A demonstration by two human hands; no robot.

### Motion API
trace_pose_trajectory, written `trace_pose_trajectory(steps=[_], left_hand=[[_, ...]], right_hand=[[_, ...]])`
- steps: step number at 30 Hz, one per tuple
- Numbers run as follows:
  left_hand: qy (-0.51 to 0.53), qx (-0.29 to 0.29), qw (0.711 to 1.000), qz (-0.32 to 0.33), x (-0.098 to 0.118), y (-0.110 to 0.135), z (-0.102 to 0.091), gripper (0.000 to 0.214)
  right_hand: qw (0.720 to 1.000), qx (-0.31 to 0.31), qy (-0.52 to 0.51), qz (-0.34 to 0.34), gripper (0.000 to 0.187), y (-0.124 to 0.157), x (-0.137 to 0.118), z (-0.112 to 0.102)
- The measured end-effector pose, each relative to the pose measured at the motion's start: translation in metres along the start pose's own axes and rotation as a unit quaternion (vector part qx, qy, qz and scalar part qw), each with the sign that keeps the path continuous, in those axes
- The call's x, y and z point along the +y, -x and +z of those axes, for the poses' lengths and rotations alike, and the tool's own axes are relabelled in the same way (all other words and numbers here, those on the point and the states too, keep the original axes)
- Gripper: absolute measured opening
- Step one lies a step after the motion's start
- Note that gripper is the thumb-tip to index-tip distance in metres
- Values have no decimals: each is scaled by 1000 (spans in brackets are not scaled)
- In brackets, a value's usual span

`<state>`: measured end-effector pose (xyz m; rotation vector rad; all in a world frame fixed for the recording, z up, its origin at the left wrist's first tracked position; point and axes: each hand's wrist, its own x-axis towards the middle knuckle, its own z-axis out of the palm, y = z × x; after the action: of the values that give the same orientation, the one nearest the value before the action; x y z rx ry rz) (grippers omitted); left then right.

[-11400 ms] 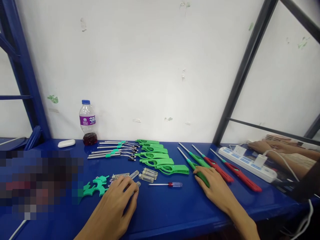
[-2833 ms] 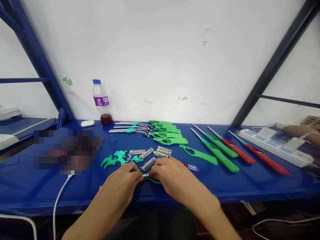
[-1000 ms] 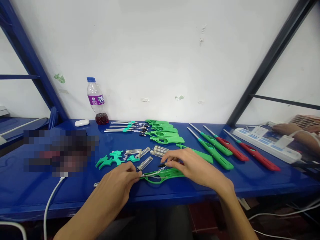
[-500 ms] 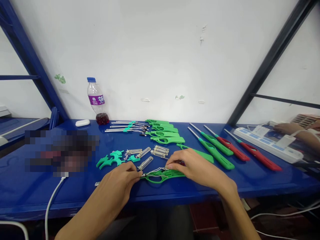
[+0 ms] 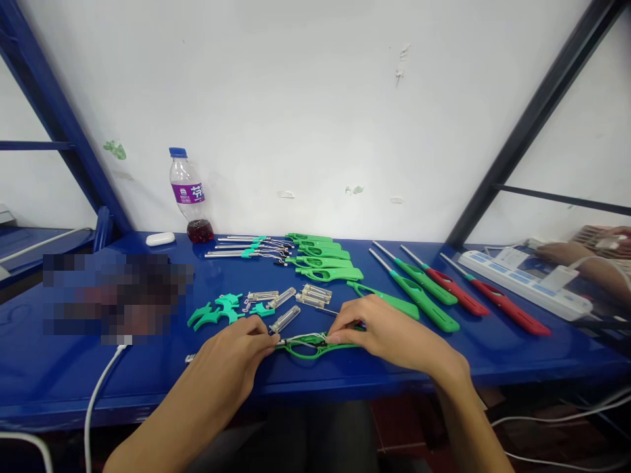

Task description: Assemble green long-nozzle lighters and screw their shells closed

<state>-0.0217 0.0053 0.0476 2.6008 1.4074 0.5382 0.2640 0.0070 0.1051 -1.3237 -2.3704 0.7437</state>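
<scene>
left hand (image 5: 240, 355) pinches the looped green plastic shell (image 5: 331, 348)

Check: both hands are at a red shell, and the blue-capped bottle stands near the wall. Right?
The shell is green, not red, as the head view shows. Left hand and right hand are at it, and the bottle stands near the wall.

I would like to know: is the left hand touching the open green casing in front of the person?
Touching. The head view shows the left hand with thumb and fingertips pinched on the left end of the open green casing.
</scene>
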Motion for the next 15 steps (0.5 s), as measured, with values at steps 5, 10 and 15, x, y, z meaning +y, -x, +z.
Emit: trace_pose_trajectory(steps=[5, 10, 15], left_hand=[[-14, 13, 1000, 12, 1, 1, 3, 39], [-44, 32, 998, 36, 0, 0, 5, 36], [-54, 92, 993, 47, 8, 4, 8, 35]], right_hand=[[1000, 0, 9, 13, 20, -1, -1, 1], [999, 3, 26, 31, 17, 2, -9, 2], [998, -12, 20, 56, 9, 4, -12, 3]])
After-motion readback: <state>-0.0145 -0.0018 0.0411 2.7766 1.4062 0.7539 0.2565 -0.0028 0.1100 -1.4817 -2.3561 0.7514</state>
